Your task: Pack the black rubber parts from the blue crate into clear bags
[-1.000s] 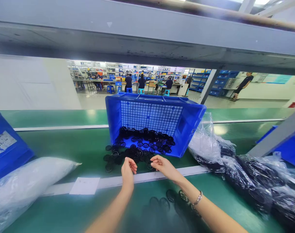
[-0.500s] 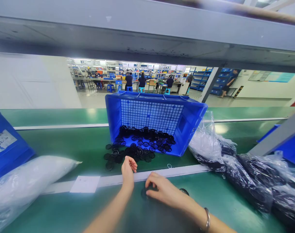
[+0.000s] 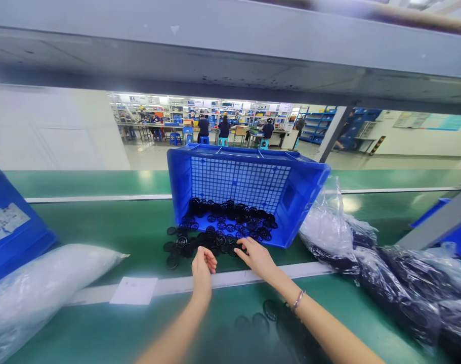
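Round black spoked plastic discs (image 3: 211, 236) lie in a loose pile at the mouth of a blue crate (image 3: 230, 151) tipped on its side, and spill onto the green surface. My right hand (image 3: 256, 257) is at the pile's right front edge, thumb and fingers apart, with nothing visible between them. Just in front of the pile, my left hand (image 3: 203, 265) is curled inward; whatever its fingers hold, if anything, is hidden. Below my right forearm, several more black discs (image 3: 270, 309) lie close to me, partly blurred.
Clear plastic bags of black parts (image 3: 395, 288) sit on the right. On the left are a white filled bag (image 3: 59, 275), a blue bin (image 3: 13, 227) and a paper slip (image 3: 133, 290). A grey beam (image 3: 230, 60) crosses overhead. People sit working far back.
My right hand has moved forward from the near discs to the pile, its fingers now apart. The near discs it covered are uncovered. My left hand has barely moved.
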Available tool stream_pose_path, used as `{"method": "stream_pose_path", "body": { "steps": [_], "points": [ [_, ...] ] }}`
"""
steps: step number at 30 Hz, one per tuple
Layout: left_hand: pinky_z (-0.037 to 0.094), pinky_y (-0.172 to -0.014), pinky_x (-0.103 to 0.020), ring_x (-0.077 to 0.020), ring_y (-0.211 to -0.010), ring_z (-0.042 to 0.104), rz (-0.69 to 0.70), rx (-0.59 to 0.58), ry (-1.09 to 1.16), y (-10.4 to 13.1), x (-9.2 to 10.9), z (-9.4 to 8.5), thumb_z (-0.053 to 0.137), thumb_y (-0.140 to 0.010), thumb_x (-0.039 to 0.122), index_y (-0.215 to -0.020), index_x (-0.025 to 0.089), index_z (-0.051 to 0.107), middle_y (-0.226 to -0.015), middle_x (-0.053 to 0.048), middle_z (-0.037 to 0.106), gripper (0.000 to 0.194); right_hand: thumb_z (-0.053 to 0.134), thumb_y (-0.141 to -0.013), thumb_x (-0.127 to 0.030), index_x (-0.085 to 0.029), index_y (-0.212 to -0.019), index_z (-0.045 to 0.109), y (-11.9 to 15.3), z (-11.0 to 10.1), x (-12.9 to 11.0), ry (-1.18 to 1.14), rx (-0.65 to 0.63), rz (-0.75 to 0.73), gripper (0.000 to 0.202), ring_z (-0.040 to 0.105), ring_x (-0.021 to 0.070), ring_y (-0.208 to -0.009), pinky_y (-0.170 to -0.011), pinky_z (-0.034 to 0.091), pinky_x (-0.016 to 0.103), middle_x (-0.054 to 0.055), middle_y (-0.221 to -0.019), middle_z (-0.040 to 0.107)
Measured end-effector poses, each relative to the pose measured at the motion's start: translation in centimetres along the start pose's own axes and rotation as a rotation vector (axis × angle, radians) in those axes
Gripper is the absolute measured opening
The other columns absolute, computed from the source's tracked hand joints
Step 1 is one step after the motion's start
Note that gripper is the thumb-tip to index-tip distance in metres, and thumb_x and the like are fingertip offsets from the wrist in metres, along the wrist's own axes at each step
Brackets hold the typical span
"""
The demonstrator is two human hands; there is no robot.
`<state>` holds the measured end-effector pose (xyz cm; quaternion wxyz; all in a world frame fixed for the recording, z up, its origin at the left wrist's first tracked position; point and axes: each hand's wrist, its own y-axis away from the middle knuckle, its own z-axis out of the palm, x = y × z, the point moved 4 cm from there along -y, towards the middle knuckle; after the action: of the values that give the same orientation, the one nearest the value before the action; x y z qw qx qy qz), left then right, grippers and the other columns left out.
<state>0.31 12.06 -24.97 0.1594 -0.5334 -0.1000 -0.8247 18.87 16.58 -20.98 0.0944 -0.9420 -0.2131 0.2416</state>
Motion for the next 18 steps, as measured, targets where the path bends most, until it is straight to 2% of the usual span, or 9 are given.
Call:
{"method": "stream_pose_path", "body": {
  "steps": [4,8,10,14,16,18],
  "points": [
    [0.038,-0.043,-0.02,-0.01,-0.046,0.048,0.002,-0.005,-0.006,-0.1,-0.1,0.0,0.045,-0.088,0.065,-0.061,0.017,0.055,-0.054,-0.001,0.055,0.056,0.06,-0.086,-0.024,-0.023,-0.104,0.058,0.3,0.9,-0.5,-0.098,-0.013,0.018,0.018,0.06,0.0213,-0.089,-0.08,0.047,0.034,0.006,-0.105,0.059],
    [0.038,-0.043,-0.02,-0.0101,-0.046,0.047,0.002,-0.006,-0.011,-0.1,-0.1,0.0,0.045,-0.088,0.065,-0.062,0.017,0.055,-0.054,-0.001,0.054,0.056,0.056,-0.086,-0.025,-0.023,-0.092,0.051,0.8,0.6,-0.9,-0.266,-0.071,0.061,0.008,0.059,0.0171,-0.075,-0.072,0.048,0.031,0.001,-0.083,0.059],
    [0.038,-0.043,-0.02,-0.0102,-0.046,0.047,0.004,-0.008,-0.012,-0.1,0.0,-0.1,0.045,-0.088,0.065,-0.062,0.017,0.055,-0.053,-0.001,0.054,0.056,0.052,-0.09,-0.03,-0.022,-0.09,0.048,1.2,0.3,-1.0,-0.366,-0.132,0.089,0.009,0.059,0.0157,-0.07,-0.067,0.049,0.028,-0.001,-0.076,0.059],
    [0.038,-0.044,-0.02,-0.0102,-0.046,0.048,0.011,-0.009,-0.011,0.0,0.0,-0.1,0.045,-0.088,0.064,-0.062,0.017,0.055,-0.054,-0.001,0.055,0.055,0.052,-0.09,-0.037,-0.021,-0.094,0.051,3.0,-0.2,-1.7,-0.531,-0.313,0.116,0.017,0.063,0.0152,-0.067,-0.06,0.05,0.026,-0.001,-0.074,0.062],
    [0.038,-0.044,-0.02,-0.0102,-0.046,0.048,0.013,-0.008,-0.01,0.0,0.0,-0.1,0.044,-0.089,0.064,-0.063,0.017,0.055,-0.054,0.0,0.054,0.055,0.055,-0.088,-0.033,-0.02,-0.093,0.055,4.4,-0.1,-2.6,-0.565,-0.423,0.101,0.014,0.061,0.0146,-0.067,-0.061,0.049,0.025,-0.001,-0.073,0.062],
    [0.038,-0.044,-0.02,-0.0103,-0.046,0.047,0.013,-0.008,-0.011,0.0,0.0,-0.1,0.044,-0.089,0.063,-0.062,0.017,0.055,-0.054,0.0,0.054,0.054,0.058,-0.086,-0.027,-0.02,-0.09,0.061,6.0,-0.2,-4.0,-0.5,-0.47,0.047,0.008,0.06,0.0138,-0.07,-0.064,0.047,0.025,0.0,-0.079,0.062]
  ]
}}
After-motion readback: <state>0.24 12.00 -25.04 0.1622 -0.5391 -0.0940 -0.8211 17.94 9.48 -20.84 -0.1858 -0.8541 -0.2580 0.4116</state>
